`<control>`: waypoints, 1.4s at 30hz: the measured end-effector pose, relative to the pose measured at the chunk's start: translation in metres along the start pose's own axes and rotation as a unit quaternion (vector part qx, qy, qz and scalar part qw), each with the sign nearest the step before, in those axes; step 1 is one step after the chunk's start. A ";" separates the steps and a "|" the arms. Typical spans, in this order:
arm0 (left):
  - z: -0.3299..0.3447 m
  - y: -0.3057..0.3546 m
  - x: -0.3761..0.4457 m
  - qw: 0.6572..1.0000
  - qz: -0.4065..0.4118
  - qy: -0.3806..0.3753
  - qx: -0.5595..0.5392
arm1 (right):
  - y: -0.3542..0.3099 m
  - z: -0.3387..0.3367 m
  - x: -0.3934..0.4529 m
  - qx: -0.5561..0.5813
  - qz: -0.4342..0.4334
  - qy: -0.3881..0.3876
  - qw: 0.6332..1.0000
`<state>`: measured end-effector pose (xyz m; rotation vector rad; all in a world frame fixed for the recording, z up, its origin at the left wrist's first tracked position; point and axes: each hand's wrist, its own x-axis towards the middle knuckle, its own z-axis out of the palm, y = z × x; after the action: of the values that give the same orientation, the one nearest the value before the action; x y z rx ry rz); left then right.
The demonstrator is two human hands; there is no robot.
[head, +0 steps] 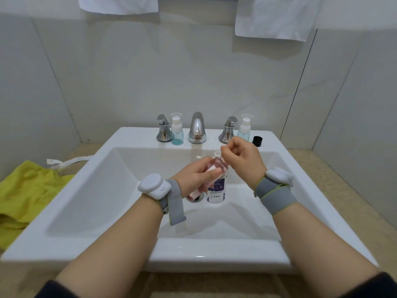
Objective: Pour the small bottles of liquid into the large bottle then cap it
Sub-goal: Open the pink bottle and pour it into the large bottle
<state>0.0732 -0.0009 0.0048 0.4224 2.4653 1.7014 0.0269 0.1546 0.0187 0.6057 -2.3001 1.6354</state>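
Observation:
My left hand (pixel 197 174) grips a small pink bottle (pixel 217 165) with a white label and tilts it over the basin, neck pointing up and to the right. My right hand (pixel 240 158) has its fingers curled, its fingertips pinching the clear cap (pixel 217 153) on that neck. Just behind the pink bottle, the large bottle (pixel 216 191) with a purple and white label stands upright in the sink near the drain; its top is hidden by my hands. A black cap (pixel 257 140) lies on the sink ledge at the right.
On the ledge of the white sink (pixel 129 244), two small blue pump bottles (pixel 177 131) (pixel 245 127) stand beside the chrome tap (pixel 197 129) and its handles. A yellow cloth (pixel 23 194) lies on the counter at the left. White towels (pixel 277 16) hang above.

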 end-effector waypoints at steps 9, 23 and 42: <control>-0.004 -0.003 0.001 0.994 -0.031 0.030 0.105 | -0.005 -0.006 0.000 0.019 0.008 -0.063 0.998; -0.007 -0.010 0.004 0.988 -0.023 0.039 0.150 | -0.001 -0.008 0.000 -0.146 0.010 -0.058 0.988; -0.011 -0.012 0.006 0.989 -0.051 0.042 0.132 | 0.004 -0.009 0.004 -0.104 0.034 -0.065 0.992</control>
<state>0.0632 -0.0132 -0.0023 0.2456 2.7331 1.3866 0.0211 0.1634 0.0197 0.6092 -2.5695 1.3954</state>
